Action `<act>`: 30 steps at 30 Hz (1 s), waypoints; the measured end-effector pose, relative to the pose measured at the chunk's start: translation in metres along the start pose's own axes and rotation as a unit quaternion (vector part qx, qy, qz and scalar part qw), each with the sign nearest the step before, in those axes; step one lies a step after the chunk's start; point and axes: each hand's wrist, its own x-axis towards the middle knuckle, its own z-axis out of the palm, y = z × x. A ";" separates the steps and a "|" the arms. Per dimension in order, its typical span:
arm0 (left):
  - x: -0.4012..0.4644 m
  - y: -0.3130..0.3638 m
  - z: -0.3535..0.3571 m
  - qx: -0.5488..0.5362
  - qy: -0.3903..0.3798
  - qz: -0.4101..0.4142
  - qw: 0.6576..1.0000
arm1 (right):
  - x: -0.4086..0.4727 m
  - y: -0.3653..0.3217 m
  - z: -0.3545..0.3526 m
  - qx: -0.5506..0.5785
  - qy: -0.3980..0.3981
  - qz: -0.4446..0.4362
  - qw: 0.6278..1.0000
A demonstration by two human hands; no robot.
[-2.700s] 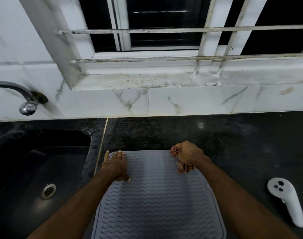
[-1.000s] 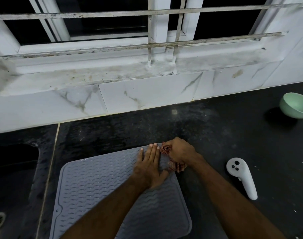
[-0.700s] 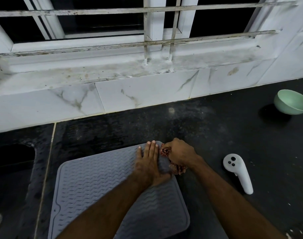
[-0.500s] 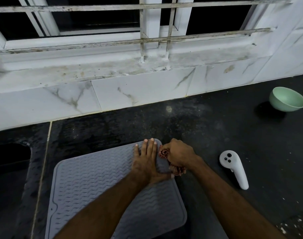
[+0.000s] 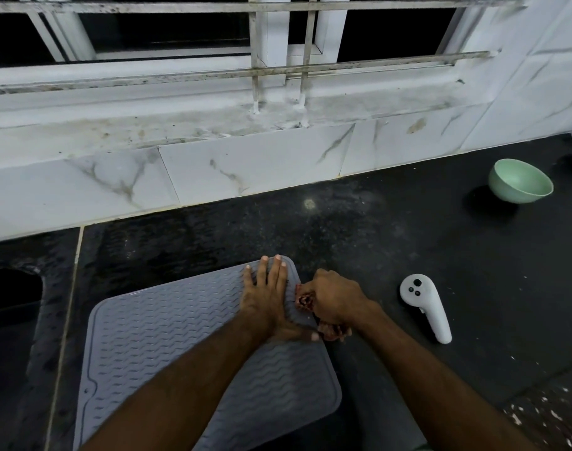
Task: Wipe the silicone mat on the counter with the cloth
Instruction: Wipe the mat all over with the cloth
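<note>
At the counter's [image 5: 392,255] left edge a dark sink [image 5: 11,294] is partly in view. Beside it, at the counter's near edge, lies the grey silicone mat [image 5: 167,346]. The left hand [image 5: 266,299] presses flat and open on the mat's far right corner. Touching it at the mat's right edge, the right hand [image 5: 336,299] is fisted around a reddish cloth [image 5: 305,301]. Farther right lie a white controller [image 5: 426,307] and, near the back wall, a green bowl [image 5: 518,180].

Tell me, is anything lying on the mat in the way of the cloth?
Only the left hand, pressed flat on the silicone mat beside the cloth bunched in the right hand. The rest of the mat appears bare.
</note>
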 end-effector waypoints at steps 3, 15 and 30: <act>0.000 -0.001 0.002 -0.006 0.001 -0.002 1.000 | -0.009 0.000 0.003 -0.009 -0.002 -0.003 1.000; -0.005 0.011 -0.006 0.016 -0.004 -0.014 1.000 | -0.014 0.008 0.027 -0.031 0.014 -0.008 0.999; 0.004 -0.012 0.002 -0.053 -0.010 0.070 0.996 | -0.032 0.019 0.044 0.020 0.015 -0.007 1.000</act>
